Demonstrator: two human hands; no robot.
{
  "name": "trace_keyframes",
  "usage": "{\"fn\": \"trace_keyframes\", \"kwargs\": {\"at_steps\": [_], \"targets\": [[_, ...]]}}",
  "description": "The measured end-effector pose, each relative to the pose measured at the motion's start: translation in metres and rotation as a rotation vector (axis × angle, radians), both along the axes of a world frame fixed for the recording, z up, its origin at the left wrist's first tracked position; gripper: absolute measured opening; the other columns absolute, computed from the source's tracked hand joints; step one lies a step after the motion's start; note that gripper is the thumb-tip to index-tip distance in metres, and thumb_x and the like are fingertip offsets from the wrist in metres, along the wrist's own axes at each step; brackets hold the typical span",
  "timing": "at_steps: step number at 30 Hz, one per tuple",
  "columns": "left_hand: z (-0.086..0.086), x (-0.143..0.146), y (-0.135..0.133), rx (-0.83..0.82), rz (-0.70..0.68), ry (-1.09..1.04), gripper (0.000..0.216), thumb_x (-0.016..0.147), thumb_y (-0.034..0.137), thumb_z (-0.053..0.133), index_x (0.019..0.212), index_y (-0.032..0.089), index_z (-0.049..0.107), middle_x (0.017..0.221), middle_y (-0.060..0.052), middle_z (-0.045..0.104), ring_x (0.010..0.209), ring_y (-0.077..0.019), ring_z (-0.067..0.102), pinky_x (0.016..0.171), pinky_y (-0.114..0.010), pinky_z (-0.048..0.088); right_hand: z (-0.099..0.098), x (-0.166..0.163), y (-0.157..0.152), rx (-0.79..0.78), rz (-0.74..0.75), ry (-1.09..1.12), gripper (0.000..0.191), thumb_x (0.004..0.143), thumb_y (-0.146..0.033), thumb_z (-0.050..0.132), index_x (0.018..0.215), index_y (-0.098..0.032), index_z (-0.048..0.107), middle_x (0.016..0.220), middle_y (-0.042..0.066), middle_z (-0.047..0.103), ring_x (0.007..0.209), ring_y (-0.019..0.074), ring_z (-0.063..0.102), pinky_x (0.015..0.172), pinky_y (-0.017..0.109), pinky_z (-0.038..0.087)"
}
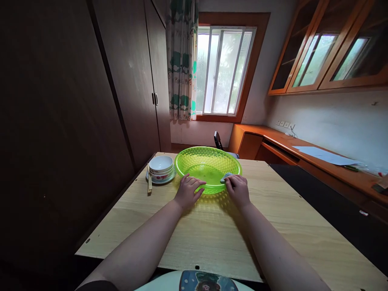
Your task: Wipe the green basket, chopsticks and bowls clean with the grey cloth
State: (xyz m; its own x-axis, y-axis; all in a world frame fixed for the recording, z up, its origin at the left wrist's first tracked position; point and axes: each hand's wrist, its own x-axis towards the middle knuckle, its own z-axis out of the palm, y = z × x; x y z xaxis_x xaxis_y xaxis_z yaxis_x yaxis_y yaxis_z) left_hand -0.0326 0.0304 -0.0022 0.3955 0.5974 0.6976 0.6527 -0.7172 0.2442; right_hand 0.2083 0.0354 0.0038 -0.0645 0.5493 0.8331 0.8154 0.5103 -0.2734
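A translucent lime-green basin (209, 188) with a dimpled wall sits upright on the wooden table. My left hand (188, 190) grips its near rim from the left, the fingers over the edge and the thumb against the outside. At the near right of the rim, my right hand (238, 189) pinches a small crumpled greyish cloth (226, 177) against the basin's inner side. The bottom of the basin shows between my hands. Left of the basin is a stack of white bowls (161, 165) with a red pattern, on a plate (165, 181).
Light wooden chopsticks (149, 180) lean on the plate's left side. The tabletop (212, 238) runs beside a dark wardrobe (133, 81) on the left. A black chair (217, 140) stands behind the table. Papers (325, 155) lie on the orange desk (285, 141) at right.
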Motion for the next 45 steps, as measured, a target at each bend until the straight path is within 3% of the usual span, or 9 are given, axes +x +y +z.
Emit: {"fn": "trace_keyframes", "kwargs": {"at_steps": [45], "targets": [[0.0006, 0.0000, 0.0003, 0.027, 0.003, 0.009, 0.022, 0.089, 0.030, 0.056, 0.108, 0.028, 0.066, 0.101, -0.001, 0.070, 0.099, -0.0188, 0.061, 0.107, -0.044, 0.033, -0.0027, -0.0016, 0.0004, 0.001, 0.032, -0.009, 0.024, 0.090, -0.029, 0.050, 0.075, -0.022, 0.067, 0.077, 0.002, 0.071, 0.083, 0.0200, 0.061, 0.081, 0.035, 0.037]]}}
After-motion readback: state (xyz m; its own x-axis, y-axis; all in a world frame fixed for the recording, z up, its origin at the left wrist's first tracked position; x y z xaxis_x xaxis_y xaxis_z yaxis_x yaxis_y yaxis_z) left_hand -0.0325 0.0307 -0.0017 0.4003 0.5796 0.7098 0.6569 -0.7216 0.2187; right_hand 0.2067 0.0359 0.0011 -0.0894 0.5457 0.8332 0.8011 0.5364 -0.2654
